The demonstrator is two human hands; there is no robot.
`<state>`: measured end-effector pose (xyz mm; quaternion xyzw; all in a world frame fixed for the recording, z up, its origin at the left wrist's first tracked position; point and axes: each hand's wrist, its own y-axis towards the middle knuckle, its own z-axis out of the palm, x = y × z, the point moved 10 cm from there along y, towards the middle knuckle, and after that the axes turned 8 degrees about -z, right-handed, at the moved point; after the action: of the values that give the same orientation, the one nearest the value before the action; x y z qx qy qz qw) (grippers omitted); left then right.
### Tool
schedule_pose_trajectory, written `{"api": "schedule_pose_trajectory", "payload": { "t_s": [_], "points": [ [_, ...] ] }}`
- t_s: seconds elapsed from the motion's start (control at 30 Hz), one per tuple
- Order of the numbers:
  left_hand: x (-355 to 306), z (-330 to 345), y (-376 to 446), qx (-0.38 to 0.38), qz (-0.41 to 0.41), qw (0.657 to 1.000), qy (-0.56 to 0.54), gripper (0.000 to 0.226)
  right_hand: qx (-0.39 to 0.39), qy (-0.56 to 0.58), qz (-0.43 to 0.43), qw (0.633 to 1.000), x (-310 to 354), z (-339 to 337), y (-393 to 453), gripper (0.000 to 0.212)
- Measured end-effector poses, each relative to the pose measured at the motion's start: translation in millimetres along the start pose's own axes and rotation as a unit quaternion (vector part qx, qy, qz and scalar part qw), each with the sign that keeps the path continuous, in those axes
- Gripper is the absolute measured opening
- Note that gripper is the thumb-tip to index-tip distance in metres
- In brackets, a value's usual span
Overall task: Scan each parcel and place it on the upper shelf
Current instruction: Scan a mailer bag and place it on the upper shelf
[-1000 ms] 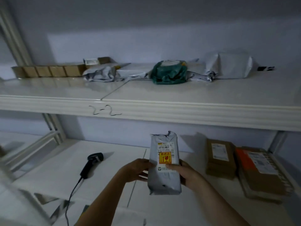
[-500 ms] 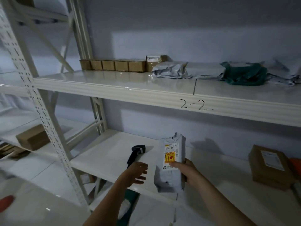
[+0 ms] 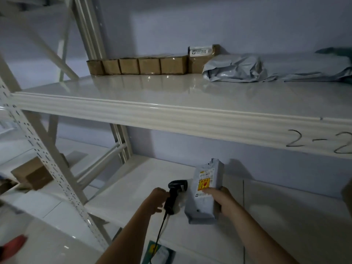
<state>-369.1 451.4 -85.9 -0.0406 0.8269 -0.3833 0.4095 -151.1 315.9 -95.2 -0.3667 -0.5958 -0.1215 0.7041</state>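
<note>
While the right hand point(image 3: 222, 200) grips an upright grey parcel point(image 3: 204, 193), the left hand point(image 3: 159, 200) reaches the scanner point(image 3: 174, 195).
Scanner lies on the lower shelf point(image 3: 118, 195) just left of the parcel; left fingers curl at its handle, grip unclear.

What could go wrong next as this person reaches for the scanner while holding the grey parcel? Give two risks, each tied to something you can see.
1. The right hand alone holds the grey parcel upright; it might slip or tilt.
2. The left hand is at the scanner handle, and its cable hangs over the lower shelf edge; lifting could snag it.
</note>
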Motion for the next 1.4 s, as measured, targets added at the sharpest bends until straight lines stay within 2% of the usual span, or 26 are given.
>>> {"api": "schedule_pose_trajectory", "payload": {
  "t_s": [0.23,0.3,0.47,0.57,0.7,0.87,0.97,1.03,1.1,1.27,1.4],
  "points": [
    [-10.9,9.0,69.2,0.034,-0.018,0.999,0.029,0.074,-0.027,-0.029,0.021,0.999,-5.2,8.0,44.1,0.043],
    [-8.9,19.3,86.9,0.05,-0.015,0.998,0.042,0.078,-0.04,-0.036,0.023,0.998,-8.2,3.7,47.4,0.04],
    [-3.0,41.3,113.7,0.063,0.024,0.991,0.115,0.045,-0.078,-0.052,0.029,0.995,-21.2,-13.6,39.5,0.038],
    [-3.6,51.1,113.7,0.061,0.044,0.987,0.14,0.039,-0.091,-0.037,0.05,0.994,-35.1,-16.2,26.5,0.033],
    [-11.0,60.6,97.7,0.107,0.069,0.984,0.121,0.033,-0.117,0.017,0.074,0.99,-53.3,-13.0,6.5,0.027],
    [-34.2,35.8,79.3,0.1,0.129,0.983,0.083,0.036,-0.144,0.034,0.023,0.989,-44.9,-11.1,-1.1,0.031],
    [-49.2,15.8,72.4,0.082,0.156,0.983,0.058,0.027,-0.168,0.056,-0.022,0.984,-35.0,-9.6,-6.5,0.032],
    [-57.6,7.9,66.8,0.091,0.157,0.983,0.037,0.018,-0.183,0.065,-0.043,0.98,-29.8,-8.1,-11.8,0.044],
    [-67.5,3.1,58.3,0.1,0.167,0.981,0.026,0.018,-0.189,0.067,-0.056,0.978,-26.3,-2.8,-16.4,0.05],
    [-91.1,-1.7,27.9,0.117,0.201,0.972,0.016,0.018,-0.165,0.05,-0.091,0.981,-13.6,15.7,-24.8,0.03],
    [-103.5,-2.7,7.9,0.127,0.225,0.966,0.03,0.015,-0.14,0.063,-0.103,0.983,0.4,22.5,-28.5,0.035]
  ]
}}
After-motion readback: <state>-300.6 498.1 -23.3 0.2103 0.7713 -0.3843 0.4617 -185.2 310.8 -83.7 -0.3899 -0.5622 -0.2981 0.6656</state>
